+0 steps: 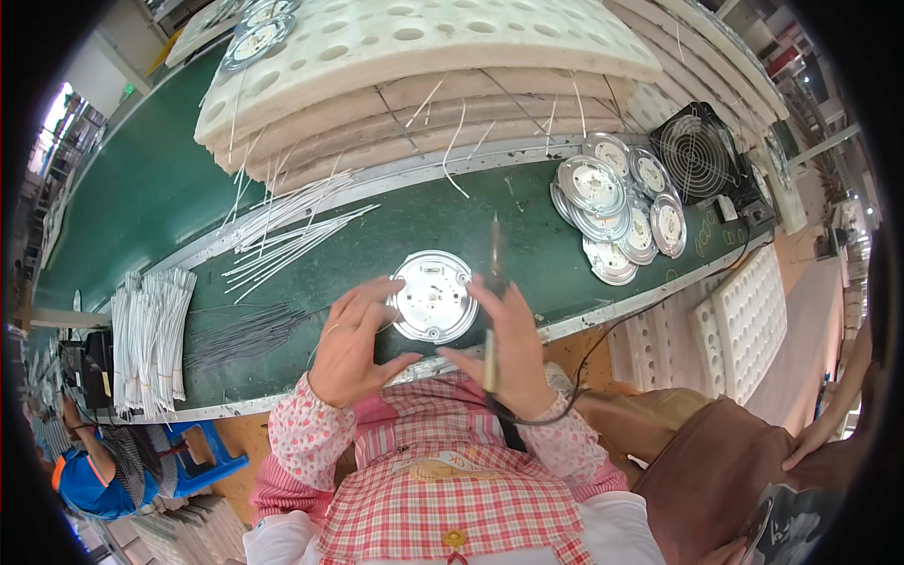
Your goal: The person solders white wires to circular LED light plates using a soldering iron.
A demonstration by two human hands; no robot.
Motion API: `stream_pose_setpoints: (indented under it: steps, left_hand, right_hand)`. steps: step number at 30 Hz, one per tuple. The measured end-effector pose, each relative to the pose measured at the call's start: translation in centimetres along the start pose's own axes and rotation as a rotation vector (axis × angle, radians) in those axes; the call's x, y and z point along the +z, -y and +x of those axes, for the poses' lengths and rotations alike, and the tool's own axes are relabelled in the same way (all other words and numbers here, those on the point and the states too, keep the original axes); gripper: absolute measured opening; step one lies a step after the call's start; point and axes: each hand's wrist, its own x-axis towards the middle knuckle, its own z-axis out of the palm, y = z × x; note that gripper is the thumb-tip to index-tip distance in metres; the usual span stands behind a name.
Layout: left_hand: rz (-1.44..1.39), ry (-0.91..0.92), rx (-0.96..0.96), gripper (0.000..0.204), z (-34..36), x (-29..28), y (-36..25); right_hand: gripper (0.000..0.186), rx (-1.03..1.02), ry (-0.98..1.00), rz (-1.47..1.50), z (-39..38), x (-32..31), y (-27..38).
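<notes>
A round silver disc with a white board (434, 299) lies on the green bench top in front of me. My left hand (360, 344) is at the disc's left edge, thumb spread, a thin wire (384, 322) between its curled fingers. My right hand (504, 344) is at the disc's right edge, holding an upright soldering iron (493, 252) with the tip pointing away from me; its dark cord hangs below. Bundled white wires (151, 339) and loose dark wires (240, 339) lie to the left; more white wires (287, 247) lie behind.
Stacked pale perforated foam trays (424, 47) fill the back. Overlapping discs (617, 202) and a black fan (695, 155) are at right, above more trays (744, 320). A co-worker in blue (104, 476) is at lower left; another person's arm (829, 414) is at far right.
</notes>
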Motion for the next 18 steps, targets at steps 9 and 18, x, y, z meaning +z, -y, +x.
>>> stream_pose_setpoints:
  steps: [9, 18]
  left_hand:
    - [0.064, -0.092, 0.129, 0.043, 3.2, 0.1, 0.7]
    - [0.101, -0.17, 0.135, 0.032, 5.1, 0.0, -1.1]
  right_hand:
    - [0.068, 0.185, -0.095, 0.195, 1.1, 1.5, -0.8]
    - [0.062, 0.288, -0.174, 0.247, 1.4, 1.0, -1.5]
